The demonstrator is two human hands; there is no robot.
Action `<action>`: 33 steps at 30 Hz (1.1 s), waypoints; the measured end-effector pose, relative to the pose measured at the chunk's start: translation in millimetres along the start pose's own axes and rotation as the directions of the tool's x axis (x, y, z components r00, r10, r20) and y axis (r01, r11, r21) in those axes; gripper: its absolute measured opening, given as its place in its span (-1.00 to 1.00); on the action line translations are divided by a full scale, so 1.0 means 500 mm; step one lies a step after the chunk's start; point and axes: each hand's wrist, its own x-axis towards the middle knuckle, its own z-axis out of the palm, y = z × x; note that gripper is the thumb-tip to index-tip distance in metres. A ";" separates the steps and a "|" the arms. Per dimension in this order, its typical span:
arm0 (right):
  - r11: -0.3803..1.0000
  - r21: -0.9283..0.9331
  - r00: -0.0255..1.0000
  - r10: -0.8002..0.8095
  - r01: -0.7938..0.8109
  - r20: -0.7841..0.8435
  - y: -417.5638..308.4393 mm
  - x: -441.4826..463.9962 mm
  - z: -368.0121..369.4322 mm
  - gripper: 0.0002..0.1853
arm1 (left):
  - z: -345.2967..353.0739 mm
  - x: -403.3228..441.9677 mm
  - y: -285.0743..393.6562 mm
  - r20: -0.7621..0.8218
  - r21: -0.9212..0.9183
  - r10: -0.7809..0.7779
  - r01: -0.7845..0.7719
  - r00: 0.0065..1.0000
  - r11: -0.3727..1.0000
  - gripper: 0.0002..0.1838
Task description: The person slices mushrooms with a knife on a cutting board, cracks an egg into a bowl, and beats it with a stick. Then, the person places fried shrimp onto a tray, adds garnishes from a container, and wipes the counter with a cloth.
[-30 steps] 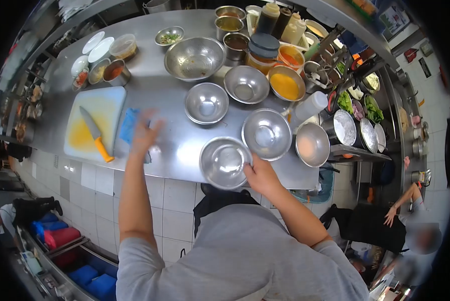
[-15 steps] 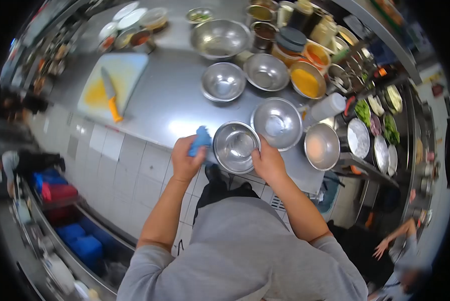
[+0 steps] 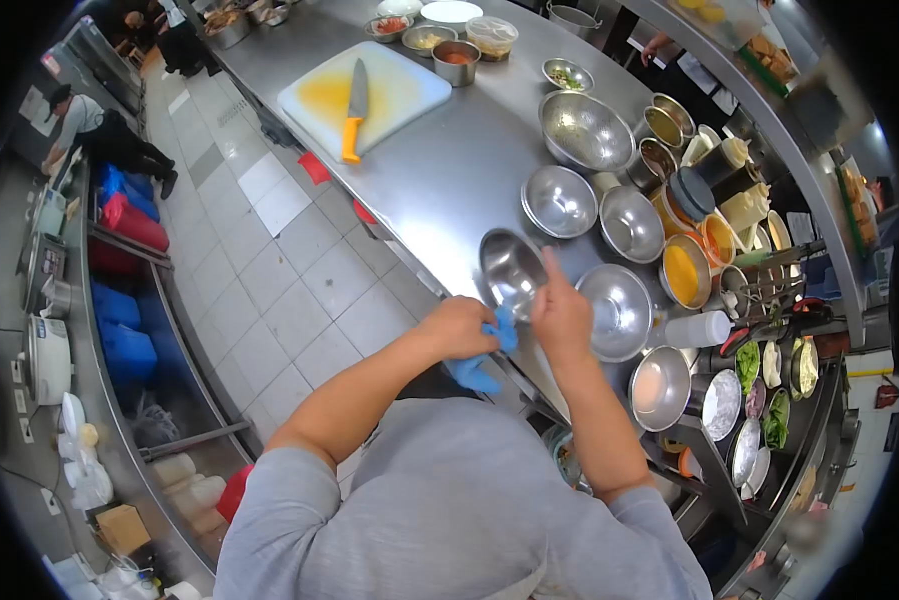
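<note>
My right hand [image 3: 563, 318] grips the rim of a small steel bowl [image 3: 509, 262], which is tilted over the front edge of the steel counter [image 3: 429, 170]. A blue cloth [image 3: 477, 374] is bunched in my left hand [image 3: 459, 328], its upper end against the bowl's lower rim and the rest hanging below. Right of my right hand stands a wider steel bowl [image 3: 614, 312]. Two more steel bowls [image 3: 559, 202] stand side by side just beyond.
A knife [image 3: 355, 110] with an orange handle lies on a white cutting board [image 3: 414, 85]. Sauce containers and a squeeze bottle [image 3: 697, 330] crowd the right side. At far left a person [image 3: 94, 125] bends over another counter. Blue bins [image 3: 124, 345] stand below it.
My view has turned, so the counter now runs diagonally. The small bowl has tilted, and my left hand has brought the blue cloth from beside it to its rim.
</note>
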 end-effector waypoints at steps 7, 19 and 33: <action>0.958 0.219 0.888 0.257 -0.183 -0.382 0.071 0.005 -0.130 -0.51 | -0.100 0.041 -0.099 -0.499 -0.536 -0.326 0.010 0.803 0.844 -0.41; 0.667 0.583 0.563 0.730 -0.464 -0.386 0.066 -0.230 -0.113 -0.58 | 0.196 0.222 -0.538 -0.555 -0.137 0.015 -0.109 0.832 0.985 -0.69; 0.518 0.641 0.421 0.851 -0.567 -0.315 -0.043 -0.174 -0.082 -0.60 | 0.316 0.477 -0.471 -0.102 0.169 0.136 -0.118 0.985 0.979 -0.61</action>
